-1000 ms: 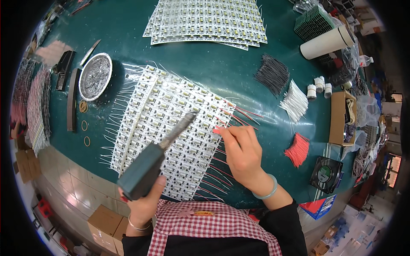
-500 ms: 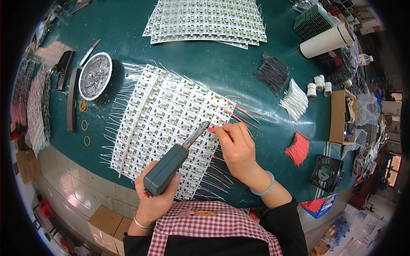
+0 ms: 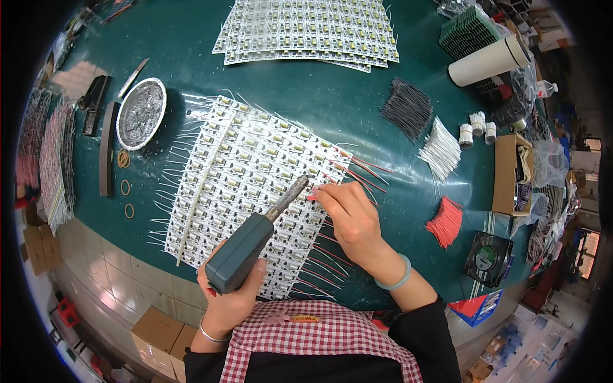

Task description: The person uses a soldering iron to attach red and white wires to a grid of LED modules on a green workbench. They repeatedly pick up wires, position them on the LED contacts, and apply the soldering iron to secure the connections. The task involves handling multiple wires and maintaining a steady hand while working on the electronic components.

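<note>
My left hand (image 3: 228,300) grips a grey-green soldering iron (image 3: 246,249) by its handle. The iron's metal tip (image 3: 297,188) rests on a white panel of small circuit boards (image 3: 242,185) spread on the green table. My right hand (image 3: 351,217) pinches a thin red wire (image 3: 332,180) right beside the tip, at the panel's right edge. White wire leads stick out along the panel's left side, and red ones along its right side.
Another stack of board panels (image 3: 306,32) lies at the far edge. A round tin of solder dross (image 3: 140,112) sits far left. Bundles of black wires (image 3: 408,108), white wires (image 3: 440,153) and red wires (image 3: 444,220) lie right, near a cardboard box (image 3: 511,172) and a small fan (image 3: 488,258).
My left hand has lowered the soldering iron and swung its tip rightward to meet the right hand's fingers. The right hand has stayed nearly in place.
</note>
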### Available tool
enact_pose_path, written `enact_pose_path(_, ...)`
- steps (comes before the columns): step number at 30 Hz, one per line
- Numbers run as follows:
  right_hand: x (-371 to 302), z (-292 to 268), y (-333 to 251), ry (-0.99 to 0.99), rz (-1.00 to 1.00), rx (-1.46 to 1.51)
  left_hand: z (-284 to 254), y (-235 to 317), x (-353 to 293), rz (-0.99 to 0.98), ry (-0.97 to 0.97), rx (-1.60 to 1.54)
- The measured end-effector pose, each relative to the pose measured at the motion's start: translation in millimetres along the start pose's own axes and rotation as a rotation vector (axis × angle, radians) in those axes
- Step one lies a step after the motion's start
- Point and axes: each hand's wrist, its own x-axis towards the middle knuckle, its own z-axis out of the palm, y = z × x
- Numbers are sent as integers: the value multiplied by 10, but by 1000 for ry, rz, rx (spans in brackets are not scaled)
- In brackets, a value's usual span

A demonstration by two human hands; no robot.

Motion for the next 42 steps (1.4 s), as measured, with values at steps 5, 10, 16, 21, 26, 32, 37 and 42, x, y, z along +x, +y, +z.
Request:
enact_pose_path(5,-1,-4,9,-27,-20,-8,5,-6,14,-1,37,-57)
enact_pose_path(10,39,-17,-20,-68,-34,-63,14,1,20,-3,40,-67)
enact_pose_path(16,15,-10,-4,-18,-11,-31,-15,-1,-2,-14,1,-28)
enact_pose_path(21,1,-22,16,-8,54,-30,-21,-11,-19,-11,-16,4)
enact_pose_path(26,14,-24,16,-12,62,-41,6,38,20,-62,-41,-69)
enact_pose_path(32,15,-15,20,-3,64,-43,31,13,28,0,-42,-44)
enact_pose_path(37,12,-11,20,-6,66,-44,28,6,28,-5,-57,-6)
enact_pose_path(42,21,-12,16,0,67,-40,5,15,41,5,-82,67)
